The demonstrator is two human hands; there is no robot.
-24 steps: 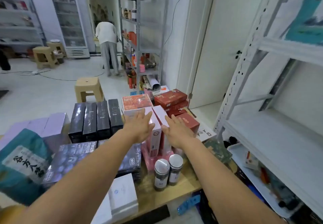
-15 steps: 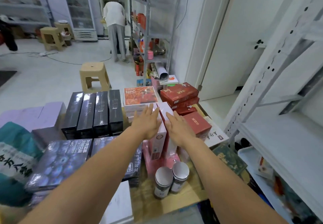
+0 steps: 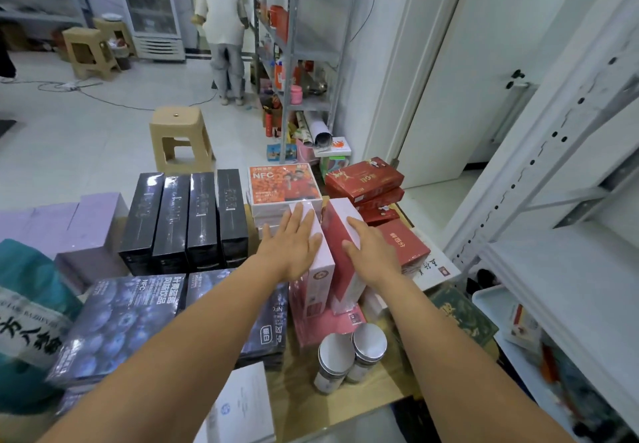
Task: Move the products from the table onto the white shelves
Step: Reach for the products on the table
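Two tall pink-and-white boxes stand side by side near the table's right part. My left hand (image 3: 292,247) lies flat on top of the left pink box (image 3: 320,271), fingers stretched out. Fingers draped over its top edge, my right hand (image 3: 371,252) rests on the right pink box (image 3: 340,231), which shows a red side. Neither hand is clearly closed around its box. The white shelves (image 3: 570,270) stand to the right with a bare board at table height. Both boxes stand on flat pink boxes (image 3: 328,325).
Around the hands are black boxes (image 3: 186,218), an orange NFC box (image 3: 283,183), red boxes (image 3: 364,178), dark blueberry boxes (image 3: 121,321) and two silver-lidded tins (image 3: 349,356). A beige stool (image 3: 179,138) and a person (image 3: 221,28) at a grey rack are beyond the table.
The view has tipped down and closer to the table. Both hands have stayed on the two pink boxes, sliding slightly further over their tops.
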